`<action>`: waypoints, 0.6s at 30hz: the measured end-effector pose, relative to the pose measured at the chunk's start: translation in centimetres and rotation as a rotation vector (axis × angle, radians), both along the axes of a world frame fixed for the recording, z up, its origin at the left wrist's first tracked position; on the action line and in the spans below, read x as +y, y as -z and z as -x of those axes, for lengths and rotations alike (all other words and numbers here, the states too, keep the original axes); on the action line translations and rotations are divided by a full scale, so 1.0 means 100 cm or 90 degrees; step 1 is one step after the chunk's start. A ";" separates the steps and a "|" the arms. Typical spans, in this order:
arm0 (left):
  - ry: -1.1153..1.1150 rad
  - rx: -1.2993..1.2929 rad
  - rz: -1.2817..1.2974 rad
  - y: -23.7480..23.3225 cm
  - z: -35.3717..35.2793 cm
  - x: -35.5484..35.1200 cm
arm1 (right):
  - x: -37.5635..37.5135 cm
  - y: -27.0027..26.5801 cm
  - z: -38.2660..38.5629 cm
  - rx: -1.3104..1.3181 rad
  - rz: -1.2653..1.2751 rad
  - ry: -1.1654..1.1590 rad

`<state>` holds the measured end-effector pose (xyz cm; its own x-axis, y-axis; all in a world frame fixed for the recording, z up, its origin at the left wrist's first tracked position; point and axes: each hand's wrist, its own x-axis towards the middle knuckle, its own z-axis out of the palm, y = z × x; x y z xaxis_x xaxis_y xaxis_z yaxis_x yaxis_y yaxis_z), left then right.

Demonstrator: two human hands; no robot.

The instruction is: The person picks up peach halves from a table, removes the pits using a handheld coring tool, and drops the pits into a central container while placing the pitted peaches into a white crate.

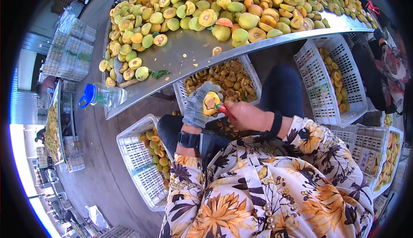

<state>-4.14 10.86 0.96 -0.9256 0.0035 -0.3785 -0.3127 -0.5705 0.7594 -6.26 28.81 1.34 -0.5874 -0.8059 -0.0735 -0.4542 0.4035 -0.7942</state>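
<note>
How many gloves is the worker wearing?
1. It is on the left hand, which holds a cut fruit half. The right hand is bare and grips a red-handled tool. None seems hidden.

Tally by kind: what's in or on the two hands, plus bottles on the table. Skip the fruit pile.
Grey glove, on left hand: 1
Fruit half, in left hand: 1
Red-handled tool, in right hand: 1
Wristwatch, left wrist: 1
Black wristband, right wrist: 1
Blue-capped bottle, on table: 1
Total: 6
</note>
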 end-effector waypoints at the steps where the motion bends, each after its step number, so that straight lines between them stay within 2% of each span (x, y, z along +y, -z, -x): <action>1: -0.012 0.021 -0.056 -0.003 -0.004 0.001 | -0.002 -0.002 0.004 -0.010 -0.015 -0.019; 2: -0.032 0.049 -0.057 -0.005 -0.009 0.002 | 0.000 -0.006 0.004 -0.094 -0.030 0.004; 3: -0.034 0.051 -0.055 -0.001 -0.011 0.005 | -0.002 -0.002 0.003 -0.093 -0.028 0.002; 5: -0.199 0.089 -0.003 0.012 -0.014 0.016 | -0.004 0.011 -0.002 0.000 0.045 0.005; 6: -0.221 0.074 0.010 0.014 -0.014 0.018 | -0.005 0.011 -0.006 -0.005 0.045 0.003; 7: -0.224 0.070 0.009 0.014 -0.014 0.016 | -0.006 0.011 -0.008 -0.013 0.028 0.015; 10: -0.156 -0.087 -0.028 0.003 -0.009 0.011 | -0.009 0.011 -0.013 -0.026 0.006 0.036; 12: -0.165 -0.074 -0.018 0.002 -0.008 0.016 | -0.009 0.009 -0.017 -0.032 -0.001 0.046; 15: -0.199 -0.039 0.008 0.003 -0.007 0.021 | -0.011 -0.005 -0.020 -0.100 0.082 0.053; 17: -0.223 -0.020 0.023 0.004 -0.007 0.024 | -0.013 -0.023 -0.021 -0.272 0.015 0.076; 18: -0.265 -0.006 0.041 0.005 -0.006 0.025 | -0.015 -0.026 -0.021 -0.274 0.014 0.076</action>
